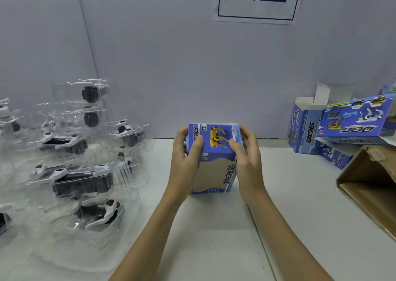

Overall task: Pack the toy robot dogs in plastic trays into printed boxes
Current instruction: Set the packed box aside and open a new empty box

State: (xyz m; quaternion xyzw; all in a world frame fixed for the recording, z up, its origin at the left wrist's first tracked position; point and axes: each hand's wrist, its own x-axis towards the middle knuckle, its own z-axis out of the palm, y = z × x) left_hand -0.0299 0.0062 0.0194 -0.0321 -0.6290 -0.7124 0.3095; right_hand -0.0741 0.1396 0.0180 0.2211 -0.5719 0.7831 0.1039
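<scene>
A blue printed box [214, 169] stands upright on the white table in the middle, its top flap showing a yellow dog picture and its front a window. My left hand [186, 160] grips the box's left side, thumb lying on the top flap. My right hand [246, 158] grips the right side, thumb also on the flap. At the left, several black-and-white toy robot dogs in clear plastic trays [81, 180] are piled on the table.
Several more blue printed boxes [351, 122] are stacked at the right, one standing with open flaps [304, 126]. A brown cardboard carton [368, 186] lies open at the right edge. A grey wall with a paper sign [257, 0] closes the back.
</scene>
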